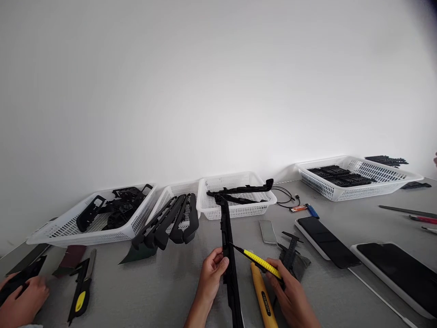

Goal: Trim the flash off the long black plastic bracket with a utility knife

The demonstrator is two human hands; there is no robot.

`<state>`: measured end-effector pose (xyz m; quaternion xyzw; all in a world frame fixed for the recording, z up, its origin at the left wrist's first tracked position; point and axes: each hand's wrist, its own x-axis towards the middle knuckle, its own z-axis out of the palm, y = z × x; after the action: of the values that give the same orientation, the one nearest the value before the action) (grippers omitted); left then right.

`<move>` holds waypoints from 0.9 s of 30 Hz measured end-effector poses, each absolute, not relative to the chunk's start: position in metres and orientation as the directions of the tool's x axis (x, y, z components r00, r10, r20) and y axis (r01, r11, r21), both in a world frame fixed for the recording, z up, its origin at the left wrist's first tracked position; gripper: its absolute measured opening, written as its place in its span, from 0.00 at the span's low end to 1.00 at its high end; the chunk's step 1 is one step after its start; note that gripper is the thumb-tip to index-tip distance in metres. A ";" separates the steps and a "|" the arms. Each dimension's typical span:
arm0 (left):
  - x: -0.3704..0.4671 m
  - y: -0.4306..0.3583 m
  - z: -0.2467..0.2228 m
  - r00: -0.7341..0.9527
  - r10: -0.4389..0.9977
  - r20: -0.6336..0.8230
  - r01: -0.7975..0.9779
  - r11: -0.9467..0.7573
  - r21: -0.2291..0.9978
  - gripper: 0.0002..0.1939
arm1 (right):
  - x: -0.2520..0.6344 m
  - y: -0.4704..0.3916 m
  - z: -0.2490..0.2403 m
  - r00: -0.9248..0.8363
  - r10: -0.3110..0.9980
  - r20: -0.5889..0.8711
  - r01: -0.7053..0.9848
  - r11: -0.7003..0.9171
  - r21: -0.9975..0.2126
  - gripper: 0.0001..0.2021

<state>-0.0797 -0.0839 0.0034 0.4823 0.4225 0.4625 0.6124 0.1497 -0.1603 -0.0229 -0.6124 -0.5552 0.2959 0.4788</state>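
Note:
My left hand (pixel 210 273) grips a long black plastic strip (pixel 228 246) near its middle; the strip points away from me toward the baskets. My right hand (pixel 290 291) holds a yellow-handled knife (pixel 262 263) whose blade tip touches the strip's right edge. A second yellow tool (pixel 262 298) lies on the grey table (pixel 341 291) between my hands. A black caliper (pixel 290 253) rests just beyond my right hand.
Several white baskets hold black plastic parts: left (pixel 61 228), middle (pixel 164 196), centre (pixel 235 207), far right (pixel 358 189). Two phones (pixel 326 239) (pixel 399 273), a small phone (pixel 268 231), a cable and lighters lie to the right. Another person's hand (pixel 20 303) and a cutter (pixel 82 287) are at left.

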 end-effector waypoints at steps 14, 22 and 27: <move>-0.079 -0.085 0.003 0.180 0.975 -0.127 -0.125 0.151 0.981 0.37 | 0.150 -0.159 -0.026 0.179 0.962 0.207 0.418 0.116 -0.901 0.22; -0.081 -0.085 0.006 0.260 0.965 -0.029 -0.212 0.086 0.974 0.36 | 0.150 -0.160 -0.023 0.188 0.947 0.261 0.439 0.157 -0.885 0.21; -0.086 -0.084 -0.001 0.343 0.939 -0.006 -0.211 0.083 0.974 0.41 | 0.151 -0.158 -0.024 0.235 0.944 0.231 0.417 0.116 -0.901 0.20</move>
<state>-0.0864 -0.0839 -0.0013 0.5082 0.3584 0.4476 0.6426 0.1510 -0.1583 -0.0239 -0.6095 -0.5584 0.2654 0.4962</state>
